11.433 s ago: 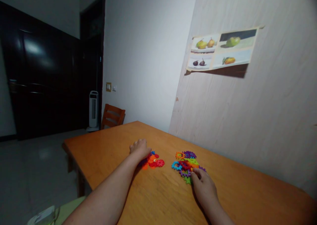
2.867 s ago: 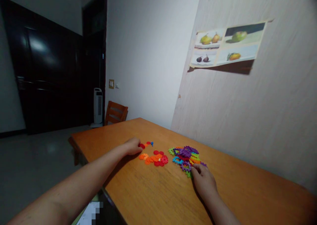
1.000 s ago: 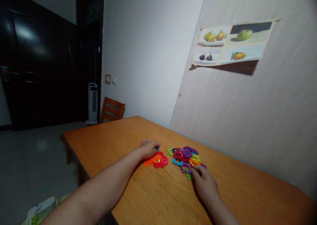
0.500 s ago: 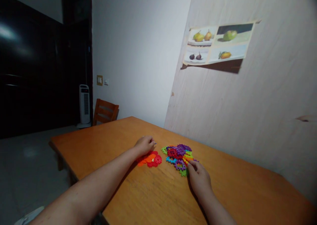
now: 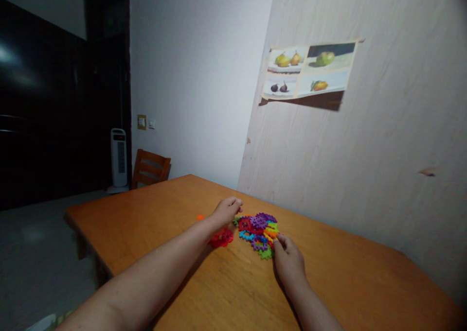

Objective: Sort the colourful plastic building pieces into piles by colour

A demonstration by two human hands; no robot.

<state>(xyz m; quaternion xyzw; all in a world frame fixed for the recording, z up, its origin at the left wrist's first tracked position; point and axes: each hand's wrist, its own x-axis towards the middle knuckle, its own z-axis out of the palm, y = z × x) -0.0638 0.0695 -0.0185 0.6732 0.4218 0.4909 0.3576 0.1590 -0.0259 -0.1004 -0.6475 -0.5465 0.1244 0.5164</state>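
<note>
My left hand (image 5: 228, 212) is closed above the table, just left of a pile of colourful plastic gears (image 5: 258, 242). Whatever its fingers may hold cannot be made out. Under my left forearm lie red gears (image 5: 222, 237), partly hidden, and a bit of an orange gear (image 5: 200, 217) shows beyond the arm. On the pile's right side, the thumb and fingers of my right hand (image 5: 290, 260) pinch the edge of a yellow-orange gear (image 5: 270, 234). Purple, red, blue and green gears overlap beside it.
The wooden table (image 5: 219, 292) meets a pale panelled wall on the right, where a fruit picture sheet (image 5: 310, 71) is taped. A wooden chair (image 5: 151, 168) stands at the far left edge, near a white tower heater (image 5: 118, 158).
My left hand has moved right, from the red and orange gears toward the mixed pile. My right hand stays at the pile's right side. The view has shifted slightly.
</note>
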